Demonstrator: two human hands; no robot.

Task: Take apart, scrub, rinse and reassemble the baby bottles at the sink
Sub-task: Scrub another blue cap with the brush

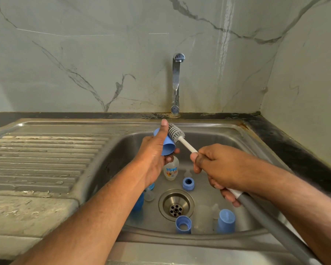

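Scrubbing under way over the sink [252,142]: my left hand [153,155] is curled round a blue bottle cap [167,145], thumb up along its side, and my right hand [216,167] is wrapped round the handle of the bottle brush [177,133], whose grey bristle head sits against the cap's far end. Down in the basin lie the other parts: a clear printed bottle [171,170] just below the cap, a blue collar ring [188,184] beside the drain [176,204], a second collar [183,224] and another blue cap [226,221] near me, with a clear bottle [202,219] between them. The tap [177,83] is not running. Risk from here, as I judge it: the cap is likely wet and smooth, so a hard brush stroke could pop it out of my grip into the basin. A small clear teat [149,195] sits close to the drain too, and a rinse could push it there.
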